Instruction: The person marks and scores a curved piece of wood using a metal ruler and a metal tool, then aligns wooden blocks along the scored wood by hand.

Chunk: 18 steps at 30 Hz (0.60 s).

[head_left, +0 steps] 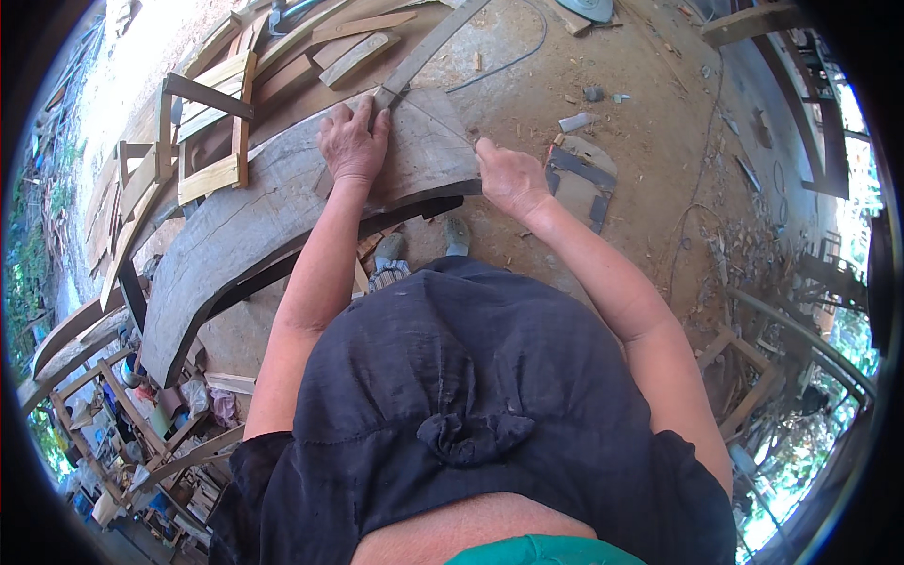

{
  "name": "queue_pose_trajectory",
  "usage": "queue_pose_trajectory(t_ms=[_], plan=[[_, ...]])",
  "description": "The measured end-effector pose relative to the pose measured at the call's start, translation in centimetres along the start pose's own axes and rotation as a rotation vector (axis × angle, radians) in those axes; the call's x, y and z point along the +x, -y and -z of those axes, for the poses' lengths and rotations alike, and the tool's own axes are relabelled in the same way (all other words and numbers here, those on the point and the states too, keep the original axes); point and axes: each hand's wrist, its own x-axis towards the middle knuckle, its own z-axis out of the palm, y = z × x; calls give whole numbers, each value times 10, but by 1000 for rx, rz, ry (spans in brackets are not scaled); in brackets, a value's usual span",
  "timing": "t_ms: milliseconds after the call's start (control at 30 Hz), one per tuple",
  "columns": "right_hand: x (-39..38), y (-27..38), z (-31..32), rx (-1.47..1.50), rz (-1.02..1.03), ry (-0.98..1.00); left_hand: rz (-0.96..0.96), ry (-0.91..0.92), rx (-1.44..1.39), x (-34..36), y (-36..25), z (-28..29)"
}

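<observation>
My left hand [354, 141] lies on the worn grey bench plank [273, 174], fingers stretched and spread. Its fingertips touch the near end of a long straight grey bar [428, 55] that runs away over the far edge. At the plank's right end, my right hand [511, 179] is closed, thumb and index finger pinched together. Whatever is in that pinch is too small to make out. A thin dark line crosses the plank from the bar's end toward my right fingers.
A small wooden frame [217, 127] and several cut boards [358, 56] lie beyond the bench on the left. A grey cable [513, 61] crosses the dirt floor [650, 122], with scraps about. My feet [457, 237] stand near the bench. Wooden racks [122, 405] hold clutter at lower left.
</observation>
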Motion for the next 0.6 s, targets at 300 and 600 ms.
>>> queue_pose_trajectory(t_ms=[300, 600], plan=[[56, 32, -3, 44, -35, 58, -41, -1, -8, 3, 0, 3], [7, 7, 4, -2, -34, 41, -7, -50, 15, -3, -2, 5]])
